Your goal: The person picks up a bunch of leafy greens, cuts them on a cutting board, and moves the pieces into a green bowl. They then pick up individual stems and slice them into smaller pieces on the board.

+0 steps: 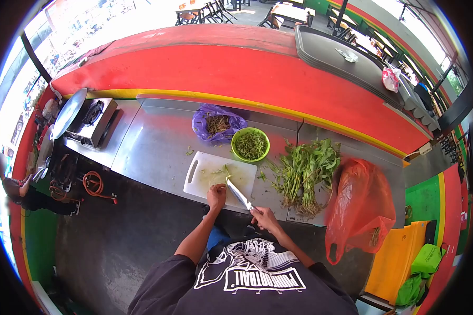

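Observation:
A white cutting board point(197, 186) lies on the metal counter in front of me. My right hand point(266, 219) is wrapped round the handle of a kitchen knife point(239, 195), whose blade slants across the board. Beside the blade, my left hand point(216, 197) is closed over the board's near edge; what its fingers hold is hidden. A small green sprig point(226, 169) lies at the knife's tip. Behind the board stands a lime-green bowl point(268, 148) of chopped greens point(250, 145). A large bunch of leafy greens point(306, 173) lies to the right.
A purple plastic bag point(199, 125) with stems sits behind the bowl. At right, a red plastic bag point(360, 205) hangs over the counter edge. A portable gas stove point(93, 119) stands far left, near another person point(18, 189). A red ledge point(194, 71) borders the counter's back.

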`<act>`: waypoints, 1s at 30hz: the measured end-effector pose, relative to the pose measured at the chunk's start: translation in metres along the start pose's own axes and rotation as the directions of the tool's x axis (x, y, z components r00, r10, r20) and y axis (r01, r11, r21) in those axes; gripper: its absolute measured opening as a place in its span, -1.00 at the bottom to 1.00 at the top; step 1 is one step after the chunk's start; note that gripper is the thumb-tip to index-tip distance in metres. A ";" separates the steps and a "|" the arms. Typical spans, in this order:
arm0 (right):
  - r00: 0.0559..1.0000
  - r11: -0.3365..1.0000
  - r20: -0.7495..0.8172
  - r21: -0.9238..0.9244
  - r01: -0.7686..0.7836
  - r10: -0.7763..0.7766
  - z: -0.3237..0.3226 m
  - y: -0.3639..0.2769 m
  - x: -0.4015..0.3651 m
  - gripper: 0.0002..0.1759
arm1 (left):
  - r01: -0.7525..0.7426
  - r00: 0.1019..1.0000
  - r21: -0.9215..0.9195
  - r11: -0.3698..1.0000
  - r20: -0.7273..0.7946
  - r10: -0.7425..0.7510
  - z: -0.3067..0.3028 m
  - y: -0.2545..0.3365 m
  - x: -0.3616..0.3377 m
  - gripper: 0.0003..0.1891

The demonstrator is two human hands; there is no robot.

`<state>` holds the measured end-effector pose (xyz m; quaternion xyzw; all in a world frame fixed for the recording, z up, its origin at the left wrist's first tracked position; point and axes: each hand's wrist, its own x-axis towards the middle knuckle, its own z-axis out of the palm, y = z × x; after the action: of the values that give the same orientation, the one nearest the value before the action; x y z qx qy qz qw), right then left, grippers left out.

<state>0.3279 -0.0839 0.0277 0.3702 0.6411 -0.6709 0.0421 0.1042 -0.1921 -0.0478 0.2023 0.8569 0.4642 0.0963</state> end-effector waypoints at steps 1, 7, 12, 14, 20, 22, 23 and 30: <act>1.000 1.000 -0.013 -0.020 -0.001 0.000 0.000 -0.003 -0.001 -0.60 | -0.001 1.000 0.001 1.000 -0.002 0.001 -0.001 0.001 -0.001 -0.84; 0.992 0.987 -0.045 -0.114 0.110 -0.116 -0.001 0.004 0.000 -0.62 | 0.009 0.999 -0.120 0.993 -0.038 -0.014 -0.008 0.004 -0.008 -0.81; 0.965 0.967 -0.106 -0.121 0.226 -0.239 0.001 0.014 -0.014 -0.64 | 0.102 0.988 -0.292 0.951 -0.080 -0.131 -0.017 -0.001 -0.011 -0.75; 0.945 0.953 -0.172 -0.170 0.250 -0.278 0.003 0.014 -0.025 -0.65 | 0.127 0.983 -0.324 0.938 -0.087 -0.163 -0.023 -0.002 -0.014 -0.74; 0.934 0.974 -0.292 -0.157 0.165 -0.205 0.032 0.010 -0.052 -0.70 | 0.261 0.958 -0.445 0.857 0.012 -0.285 -0.043 -0.019 -0.026 -0.68; 0.933 0.979 -0.315 -0.152 0.132 -0.175 0.042 0.006 -0.051 -0.72 | 0.269 0.958 -0.447 0.853 0.037 -0.283 -0.047 -0.015 -0.024 -0.67; 0.930 0.981 -0.333 -0.157 0.111 -0.158 0.047 0.003 -0.048 -0.74 | 0.264 0.960 -0.454 0.851 0.035 -0.279 -0.047 -0.013 -0.021 -0.67; 0.852 0.987 -0.499 -0.058 0.149 -0.158 0.090 -0.004 0.004 -0.70 | 0.314 0.949 -0.498 0.808 0.162 -0.269 -0.047 -0.008 0.020 -0.68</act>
<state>0.2825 -0.1618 0.0203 0.4792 0.6632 -0.5473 -0.1764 0.0672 -0.2226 -0.0284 0.0540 0.7162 0.6482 0.2528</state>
